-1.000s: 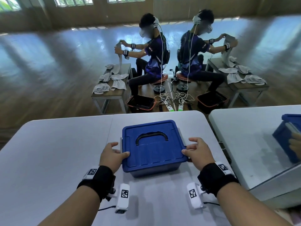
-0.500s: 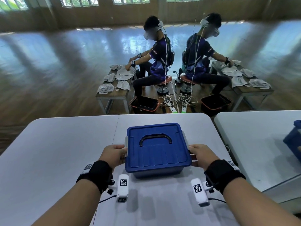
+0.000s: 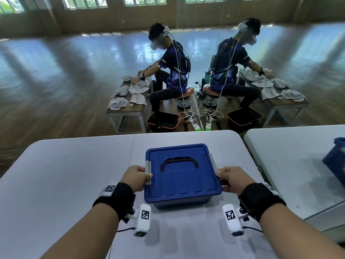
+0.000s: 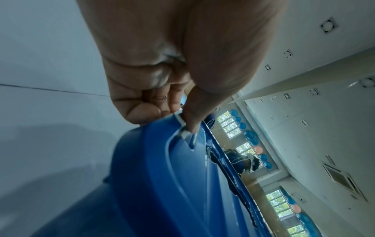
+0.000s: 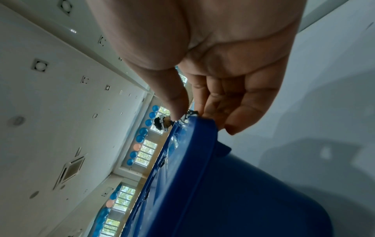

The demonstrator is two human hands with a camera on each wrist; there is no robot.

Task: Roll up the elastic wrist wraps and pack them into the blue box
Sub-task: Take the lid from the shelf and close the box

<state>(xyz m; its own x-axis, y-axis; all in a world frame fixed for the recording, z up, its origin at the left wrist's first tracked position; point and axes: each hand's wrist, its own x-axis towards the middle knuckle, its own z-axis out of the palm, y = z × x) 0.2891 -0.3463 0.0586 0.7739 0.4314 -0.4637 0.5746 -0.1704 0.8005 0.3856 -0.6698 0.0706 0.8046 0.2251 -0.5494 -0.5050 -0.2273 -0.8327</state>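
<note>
The blue box (image 3: 183, 176) stands on the white table with its lid on and its black handle lying flat. No wrist wraps show in any view. My left hand (image 3: 146, 177) is at the box's left side. Its thumb presses the grey left latch (image 3: 148, 171) and its fingers curl under the rim. The left wrist view shows my left hand (image 4: 174, 120) pinching that left latch (image 4: 183, 129) on the blue box (image 4: 162, 176). My right hand (image 3: 219, 174) holds the right side at the grey right latch (image 3: 212, 163). In the right wrist view my right hand (image 5: 194, 118) has its thumb on the lid edge and its fingers under the rim of the blue box (image 5: 223, 184).
The white table (image 3: 65, 184) spreads wide to the left and in front of the box. A second white table (image 3: 289, 156) with another blue box (image 3: 336, 156) lies to the right. Beyond the far edge a seated person (image 3: 173, 71) works at a bench (image 3: 127, 109) of grey cloths.
Both hands slid from the lid's front corners back along the sides onto the grey latches. The box has stayed in place on the table.
</note>
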